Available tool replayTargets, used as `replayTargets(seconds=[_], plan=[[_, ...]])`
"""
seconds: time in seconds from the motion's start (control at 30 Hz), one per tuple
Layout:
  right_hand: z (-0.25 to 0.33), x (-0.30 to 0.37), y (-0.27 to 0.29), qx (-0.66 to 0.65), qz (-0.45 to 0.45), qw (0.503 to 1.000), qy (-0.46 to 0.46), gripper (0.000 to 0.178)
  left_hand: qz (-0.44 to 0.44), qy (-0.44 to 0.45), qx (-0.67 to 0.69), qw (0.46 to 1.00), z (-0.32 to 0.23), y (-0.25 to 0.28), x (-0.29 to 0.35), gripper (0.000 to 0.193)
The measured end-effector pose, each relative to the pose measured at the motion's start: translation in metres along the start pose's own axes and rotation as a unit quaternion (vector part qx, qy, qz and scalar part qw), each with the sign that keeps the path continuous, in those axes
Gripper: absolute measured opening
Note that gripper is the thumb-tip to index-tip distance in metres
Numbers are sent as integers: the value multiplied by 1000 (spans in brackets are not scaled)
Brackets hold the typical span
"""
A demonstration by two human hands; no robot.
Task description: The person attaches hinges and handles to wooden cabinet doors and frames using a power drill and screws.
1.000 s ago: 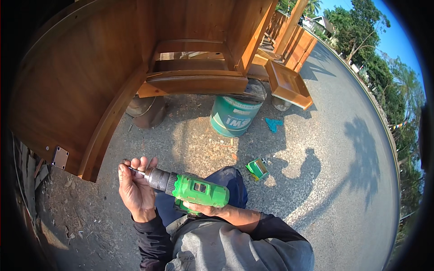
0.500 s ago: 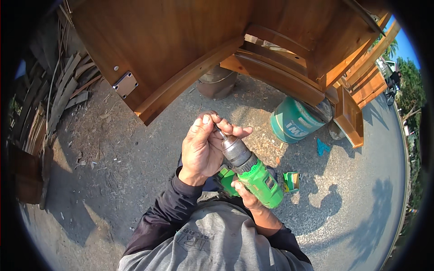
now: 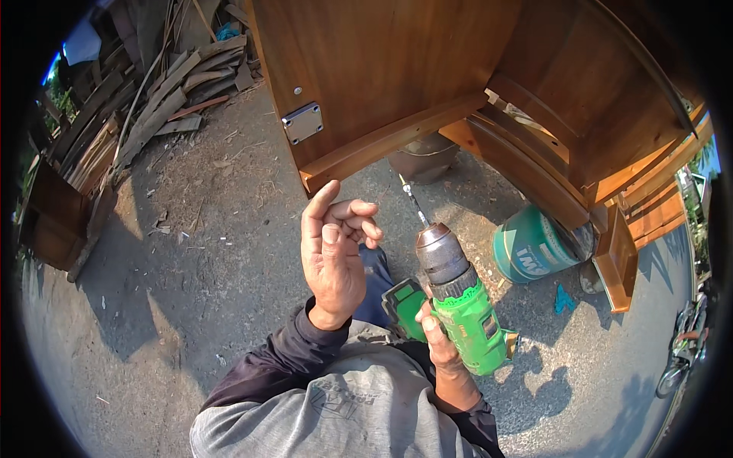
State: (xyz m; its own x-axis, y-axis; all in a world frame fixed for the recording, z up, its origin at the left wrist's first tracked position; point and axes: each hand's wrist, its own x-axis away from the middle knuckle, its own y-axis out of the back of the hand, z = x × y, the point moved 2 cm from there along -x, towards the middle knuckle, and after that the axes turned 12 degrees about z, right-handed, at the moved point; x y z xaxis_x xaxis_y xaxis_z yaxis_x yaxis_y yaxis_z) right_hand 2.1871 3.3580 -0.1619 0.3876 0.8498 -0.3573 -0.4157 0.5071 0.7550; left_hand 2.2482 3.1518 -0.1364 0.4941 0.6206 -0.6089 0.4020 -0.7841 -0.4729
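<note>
My right hand (image 3: 443, 340) grips the green cordless drill (image 3: 475, 324) by its handle, and the grey metal chuck points up and away to the left. A thin bit (image 3: 417, 206) stands out of the chuck, with a pale, shiny piece near its tip, too small to name. Left of the bit and apart from it is my left hand (image 3: 334, 263), palm turned up. Its index finger is stretched, the other fingers are loosely bent and the thumb stands off; nothing shows in it. Beyond my hands rises a brown wooden furniture piece (image 3: 389, 57) with a metal plate (image 3: 303, 124) near its lower left corner.
Under the furniture stand a dark bucket (image 3: 424, 162) and a green pail (image 3: 527, 248). A blue-green scrap (image 3: 563, 299) lies on the pavement. Scrap wood (image 3: 164, 99) is heaped at the far left. More wooden furniture (image 3: 655, 214) and a parked bike (image 3: 682, 347) are at the right.
My left hand has let go of the bit and opened a little, leaving the bit in full view. The drill has shifted right, and the head view has turned leftward.
</note>
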Motion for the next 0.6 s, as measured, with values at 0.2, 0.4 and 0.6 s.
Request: replayTargets(seconds=[0.2, 0.4, 0.6], plan=[[24, -37, 14, 148, -41, 974, 167, 27, -107, -91, -411, 901, -20, 59, -72, 63], [32, -42, 11, 321, -6, 938, 134, 36, -54, -131, -339, 930, -22, 56, -85, 64], [38, -69, 20, 314, -3, 936, 160, 24, -36, -159, -332, 929, -5, 51, -88, 71]])
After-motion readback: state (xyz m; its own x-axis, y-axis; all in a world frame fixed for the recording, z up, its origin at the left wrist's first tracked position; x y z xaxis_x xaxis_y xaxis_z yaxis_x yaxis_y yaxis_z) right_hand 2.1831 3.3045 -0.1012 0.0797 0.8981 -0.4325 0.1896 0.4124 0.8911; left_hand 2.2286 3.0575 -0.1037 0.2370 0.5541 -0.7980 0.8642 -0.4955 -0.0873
